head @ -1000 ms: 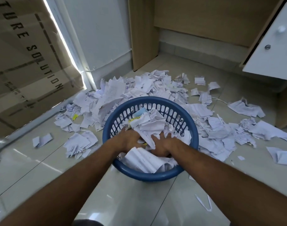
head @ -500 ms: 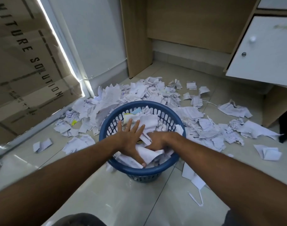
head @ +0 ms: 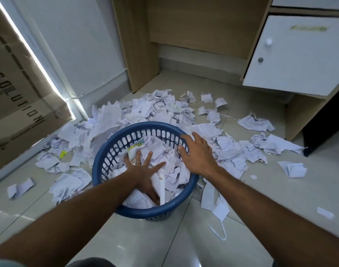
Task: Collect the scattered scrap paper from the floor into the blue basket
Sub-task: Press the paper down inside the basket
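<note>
**op_remote:** Head cam check from my end: blue basket [head: 145, 209] sits centre frame, lower middle, already heaped with scrap paper [head: 164, 151]. Left hand [head: 143, 170] is flat on the heap inside it, fingers spread wide and straight, pressing. Right hand [head: 197, 153] hangs over the right rim, fingers straight and loosely apart, holding nothing.

**tiles4days:** so what gets grabbed next?

**op_remote:** My guess is the loose paper [head: 228, 151] just right of the basket, touching its wall. It lies straight ahead of the right fingertips and slightly right, so the right hand is clearly nearer. That drift runs roughly left to right across the floor [head: 126, 237]. More sits above the basket in frame, toward the wooden panel [head: 135, 45], plus some at left near the cardboard box [head: 20, 103]. White cabinet door [head: 299, 54] upper right, well apart from it all.
</note>
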### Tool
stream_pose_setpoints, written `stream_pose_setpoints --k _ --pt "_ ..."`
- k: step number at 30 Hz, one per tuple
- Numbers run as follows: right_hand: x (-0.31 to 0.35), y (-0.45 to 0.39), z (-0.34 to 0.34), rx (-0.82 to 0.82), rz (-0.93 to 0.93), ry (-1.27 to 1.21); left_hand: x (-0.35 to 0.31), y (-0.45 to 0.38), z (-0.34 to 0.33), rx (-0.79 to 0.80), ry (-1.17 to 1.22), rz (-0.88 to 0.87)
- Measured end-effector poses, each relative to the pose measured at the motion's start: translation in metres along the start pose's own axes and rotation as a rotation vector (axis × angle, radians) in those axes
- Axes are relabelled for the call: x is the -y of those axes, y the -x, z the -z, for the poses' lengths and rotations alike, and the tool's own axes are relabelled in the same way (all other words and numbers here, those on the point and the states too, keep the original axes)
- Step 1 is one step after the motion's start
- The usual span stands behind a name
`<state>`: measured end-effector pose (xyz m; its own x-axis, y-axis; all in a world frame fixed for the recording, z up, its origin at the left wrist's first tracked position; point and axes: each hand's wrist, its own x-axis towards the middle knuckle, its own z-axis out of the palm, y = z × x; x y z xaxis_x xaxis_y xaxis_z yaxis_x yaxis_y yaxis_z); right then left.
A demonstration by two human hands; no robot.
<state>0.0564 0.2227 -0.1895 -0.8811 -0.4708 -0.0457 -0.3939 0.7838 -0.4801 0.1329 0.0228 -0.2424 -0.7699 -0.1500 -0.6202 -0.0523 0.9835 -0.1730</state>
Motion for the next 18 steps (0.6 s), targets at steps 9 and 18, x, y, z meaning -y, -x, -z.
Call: stream_pose_setpoints --k 9,18 --pt "0.007 -0.004 -0.012 0.031 -0.076 -0.068 -0.015 -0.025 -0.012 0.078 -0.049 0.052" --pt "0.001 0.003 -0.015 -0.061 -0.067 -0.479 -0.016 -0.050 -0.026 0.137 -0.082 0.037"
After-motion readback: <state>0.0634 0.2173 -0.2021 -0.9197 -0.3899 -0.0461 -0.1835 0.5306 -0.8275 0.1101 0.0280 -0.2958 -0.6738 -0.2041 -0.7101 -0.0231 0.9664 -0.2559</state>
